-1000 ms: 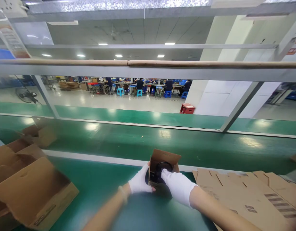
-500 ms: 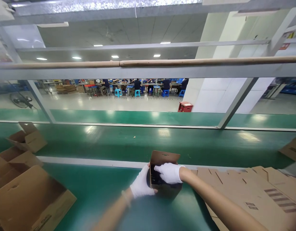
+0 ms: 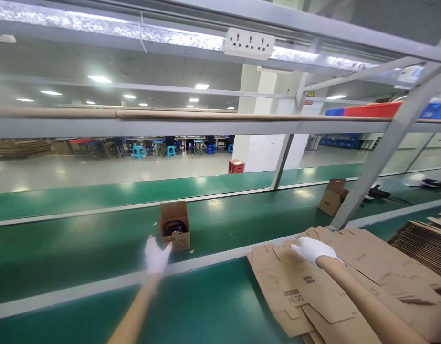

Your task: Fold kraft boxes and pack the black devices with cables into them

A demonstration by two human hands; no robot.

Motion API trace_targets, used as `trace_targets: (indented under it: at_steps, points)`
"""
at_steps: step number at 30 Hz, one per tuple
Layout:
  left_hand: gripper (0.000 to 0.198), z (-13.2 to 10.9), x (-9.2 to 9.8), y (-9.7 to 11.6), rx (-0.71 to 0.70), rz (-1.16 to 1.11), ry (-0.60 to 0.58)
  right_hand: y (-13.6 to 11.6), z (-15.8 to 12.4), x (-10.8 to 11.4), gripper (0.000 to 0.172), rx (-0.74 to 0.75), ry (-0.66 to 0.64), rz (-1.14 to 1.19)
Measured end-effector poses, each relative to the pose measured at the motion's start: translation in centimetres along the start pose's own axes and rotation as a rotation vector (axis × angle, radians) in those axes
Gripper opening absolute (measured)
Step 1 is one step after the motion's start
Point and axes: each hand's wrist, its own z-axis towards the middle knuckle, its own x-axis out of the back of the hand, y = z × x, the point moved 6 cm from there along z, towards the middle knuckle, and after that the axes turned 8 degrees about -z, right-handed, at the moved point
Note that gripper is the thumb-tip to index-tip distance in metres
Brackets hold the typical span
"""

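Note:
My left hand (image 3: 157, 257), in a white glove, is stretched forward with thumb and fingers apart. It is just in front of an open brown carton (image 3: 180, 241) on the green belt; its fingertips come close to the carton's near side. A dark coiled item (image 3: 174, 226) lies in that carton, whose lid flap stands up. My right hand (image 3: 315, 249), also gloved, reaches over the far part of a flattened carton (image 3: 295, 282) on a pile. Its fingers extend to the left along the cardboard, and their undersides are hidden.
A metal post (image 3: 388, 148) rises beyond the pile. Another open carton (image 3: 332, 197) and a black item with a cable (image 3: 380, 192) sit on the belt to the right. More flattened cartons are stacked upright (image 3: 421, 246). A pale rail (image 3: 206, 262) divides the green surfaces.
The carton went from between my hands to the belt ahead, and my left hand has let go of it. My right hand came out of it and moved right onto the flattened cartons. The view turned right.

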Motion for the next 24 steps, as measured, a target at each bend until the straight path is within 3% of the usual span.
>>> trace_targets:
  at_steps: [2, 5, 7, 9, 12, 14, 16, 19, 24]
  points:
    - [0.078, -1.3, 0.4, 1.0, -0.003, -0.018, 0.102, 1.1, 1.0, -0.8, 0.046, -0.060, -0.019, 0.017]
    - [0.071, -4.0, 0.0, 3.5, -0.055, -0.095, 0.104, 0.3, 1.8, -2.1, 0.051, -0.064, -0.014, 0.050]
    - [0.066, -6.2, -1.7, 4.9, -0.007, -0.243, -0.054, -1.1, 1.9, -2.9, 0.052, -0.051, -0.001, 0.070]
    - [0.062, -9.4, -5.1, 5.9, 0.147, -0.476, -0.346, -2.7, 1.7, -3.9, 0.055, -0.051, 0.012, 0.083]
    - [0.067, -15.6, -10.4, 7.7, 0.327, -0.607, -0.678, -4.9, 0.3, -5.0, 0.062, -0.068, 0.055, 0.070]
    - [0.074, -19.6, -13.5, 9.1, 0.457, -0.689, -0.855, -6.4, -1.6, -5.5, 0.062, -0.047, 0.101, 0.054]
    - [0.072, -22.4, -15.3, 11.0, 0.507, -0.781, -0.958, -8.0, -4.4, -5.8, 0.058, 0.017, 0.153, 0.046]
    - [0.068, -23.9, -15.7, 13.9, 0.480, -0.928, -1.028, -10.6, -9.5, -5.9, 0.047, 0.161, 0.240, 0.051]
    - [0.064, -23.5, -12.7, 17.1, 0.352, -1.061, -1.098, -12.1, -15.7, -3.8, 0.042, 0.245, 0.426, 0.052]
